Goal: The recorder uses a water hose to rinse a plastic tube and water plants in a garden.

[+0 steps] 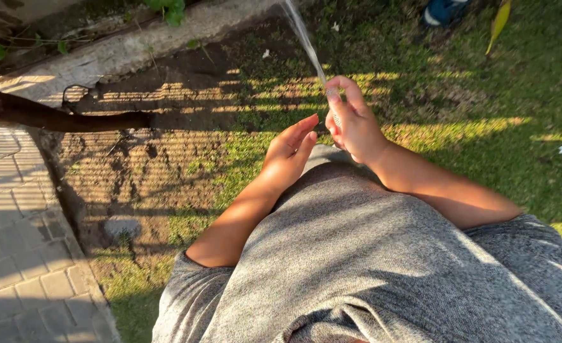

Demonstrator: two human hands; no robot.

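1. Step in hand: the right hand [352,124] grips a small pale nozzle-like end piece [335,105], mostly hidden by the fingers, from which a thin clear jet of water [303,35] streams up and away toward the top of the view. Judged from this, the watering of the ground ahead is under way

2. Grip, right: fingers curled and closed round the end piece, thumb and forefinger pinched at its tip. Whether a hose runs behind the palm cannot be told; it is hidden

3. Grip, left: the left hand [288,152] is open, fingers straight and together, holding nothing. It stands just beside the right hand, apart from the end piece

4. Position of the thing: the end piece sits at the fingertips of the right hand, above the person's grey knitted shirt [370,254], and the jet leaves it over the patch of bare brown soil [166,152] and green lawn [484,95]

5. Next move, as a judgement: steering the jet calls for a steady pinch and a turn of the right wrist; the left hand is free to assist

6. Surroundings: a grey block paving strip [14,254] lies at the left, a dark branch [59,117] crosses above it
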